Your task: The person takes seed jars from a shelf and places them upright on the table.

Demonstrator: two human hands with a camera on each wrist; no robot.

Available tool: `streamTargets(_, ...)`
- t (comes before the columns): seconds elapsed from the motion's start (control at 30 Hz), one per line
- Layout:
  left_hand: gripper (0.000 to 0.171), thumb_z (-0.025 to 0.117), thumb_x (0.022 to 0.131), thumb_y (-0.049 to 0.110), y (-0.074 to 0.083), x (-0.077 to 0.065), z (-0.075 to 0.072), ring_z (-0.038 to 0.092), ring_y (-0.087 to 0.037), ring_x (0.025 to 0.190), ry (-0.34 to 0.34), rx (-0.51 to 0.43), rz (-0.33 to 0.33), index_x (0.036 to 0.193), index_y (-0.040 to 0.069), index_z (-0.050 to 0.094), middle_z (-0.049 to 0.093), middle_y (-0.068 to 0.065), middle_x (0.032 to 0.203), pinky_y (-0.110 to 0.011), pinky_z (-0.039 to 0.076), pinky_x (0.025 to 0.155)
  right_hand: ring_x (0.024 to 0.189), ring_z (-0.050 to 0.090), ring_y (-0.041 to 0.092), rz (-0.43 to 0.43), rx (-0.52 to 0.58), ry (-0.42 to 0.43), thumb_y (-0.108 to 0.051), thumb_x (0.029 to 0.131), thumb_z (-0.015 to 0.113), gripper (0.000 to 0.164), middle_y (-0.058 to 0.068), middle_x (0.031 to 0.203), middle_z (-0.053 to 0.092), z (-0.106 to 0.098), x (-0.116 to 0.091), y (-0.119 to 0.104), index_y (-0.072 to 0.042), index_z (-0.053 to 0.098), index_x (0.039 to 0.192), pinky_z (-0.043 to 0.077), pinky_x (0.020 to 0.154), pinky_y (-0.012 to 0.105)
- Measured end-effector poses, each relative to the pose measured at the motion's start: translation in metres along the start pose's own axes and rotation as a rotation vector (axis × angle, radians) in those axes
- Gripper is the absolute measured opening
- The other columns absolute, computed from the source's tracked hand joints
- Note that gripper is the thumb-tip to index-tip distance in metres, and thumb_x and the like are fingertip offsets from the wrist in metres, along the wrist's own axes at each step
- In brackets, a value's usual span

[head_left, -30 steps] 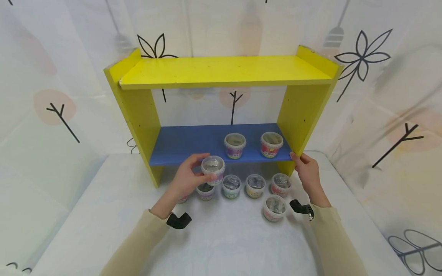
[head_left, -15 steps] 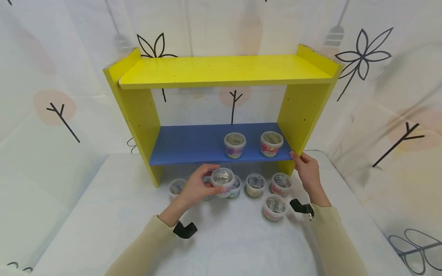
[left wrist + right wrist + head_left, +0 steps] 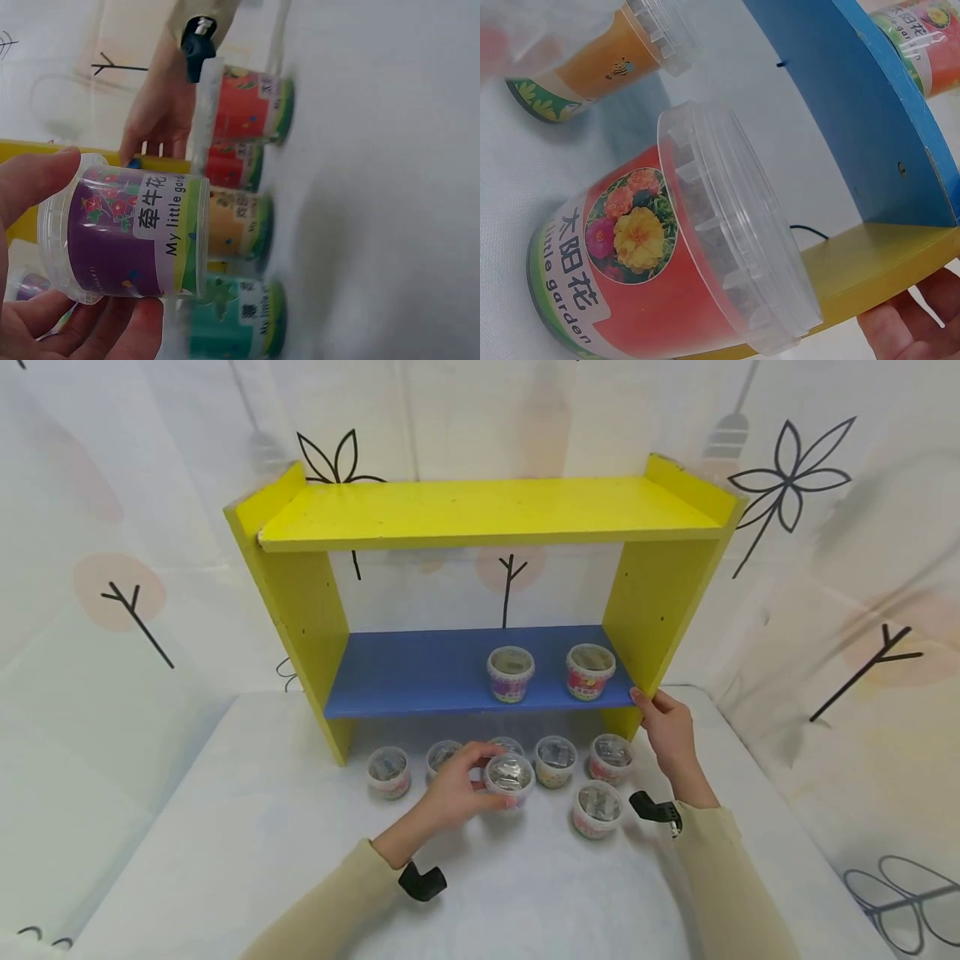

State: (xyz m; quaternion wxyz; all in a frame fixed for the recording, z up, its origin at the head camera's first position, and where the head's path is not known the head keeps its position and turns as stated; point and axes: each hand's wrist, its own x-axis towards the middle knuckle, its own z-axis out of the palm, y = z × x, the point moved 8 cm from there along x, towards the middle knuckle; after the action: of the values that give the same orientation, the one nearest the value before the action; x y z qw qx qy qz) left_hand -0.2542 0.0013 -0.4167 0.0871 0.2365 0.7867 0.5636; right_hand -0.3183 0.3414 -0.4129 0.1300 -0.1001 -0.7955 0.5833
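My left hand holds a purple-labelled plastic tub with a clear lid, gripping it round the rim between thumb and fingers. That tub is above the table, in front of a row of similar tubs. It partly hides a teal-labelled tub. My right hand grips the shelf unit at its right side panel, close to the blue board. The nearest tub to it in the row is a red one; another red tub stands in front, large in the right wrist view.
On the blue board stand a purple tub and a red tub. Below, the row includes a yellow tub, and a pink-labelled tub at its left end. A white cloth covers the table.
My left hand has carried the purple tub down and to the right, from the blue board's front edge to in front of the row. The right hand stays on the shelf unit.
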Motion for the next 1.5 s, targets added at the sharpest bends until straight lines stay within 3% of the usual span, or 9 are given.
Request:
streamTargets(0.27,0.068,0.089,0.074,0.012,-0.010,-0.002,0.022,0.054,-0.028,0.117,-0.033,0.019,-0.021,0.133,0.007,0.056,0.054,-0.005,0.131,-0.027,0.053,0.086,0.123,0.053,0.033,-0.008,0.022,0.001,-0.054,0.097,0.055,0.067,0.001,0.120,0.063,0.000,-0.001,-0.002,-0.006,0.052,0.144,0.041,0.105,0.050)
streamTargets(0.4,0.068,0.089,0.074,0.011,-0.012,-0.004,0.029,0.054,-0.028,0.116,-0.030,0.024,-0.003,0.133,0.004,0.056,0.054,-0.006,0.129,-0.032,0.055,0.085,0.123,0.053,0.031,-0.006,0.012,0.000,-0.053,0.097,0.055,0.066,0.004,0.124,0.063,0.000,-0.001,-0.001,-0.007,0.052,0.144,0.041,0.105,0.050)
streamTargets(0.63,0.071,0.088,0.075,0.011,-0.014,-0.006,0.038,0.054,-0.029,0.118,-0.040,0.044,0.010,0.137,0.001,0.054,0.051,-0.009,0.136,-0.023,0.053,0.082,0.126,0.051,0.035,-0.008,0.013,-0.002,-0.053,0.098,0.053,0.066,0.016,0.136,0.057,0.000,-0.001,-0.003,-0.006,0.050,0.145,0.040,0.105,0.052)
streamTargets(0.87,0.068,0.090,0.073,0.012,-0.018,-0.007,0.048,0.056,-0.028,0.117,-0.050,0.045,0.012,0.133,0.003,0.058,0.050,-0.009,0.138,-0.021,0.053,0.079,0.123,0.053,0.032,-0.008,0.027,0.004,-0.052,0.098,0.055,0.066,0.007,0.125,0.062,0.000,-0.001,-0.002,-0.005,0.051,0.144,0.041,0.105,0.050)
streamTargets(1.27,0.069,0.091,0.072,0.018,-0.017,-0.010,0.055,0.056,-0.024,0.115,-0.030,0.077,0.017,0.131,0.007,0.057,0.051,-0.003,0.132,-0.022,0.053,0.081,0.125,0.052,0.032,0.002,0.011,0.002,-0.053,0.098,0.054,0.067,0.019,0.137,0.056,0.001,-0.003,-0.001,-0.005,0.050,0.145,0.040,0.106,0.051)
streamTargets(1.5,0.074,0.091,0.071,0.016,-0.013,-0.010,0.055,0.056,-0.023,0.115,-0.038,0.083,0.038,0.134,0.003,0.054,0.051,-0.005,0.131,-0.022,0.052,0.082,0.125,0.051,0.034,-0.005,0.011,0.005,-0.053,0.098,0.053,0.068,0.019,0.136,0.056,0.000,-0.003,-0.002,-0.004,0.050,0.145,0.039,0.106,0.052)
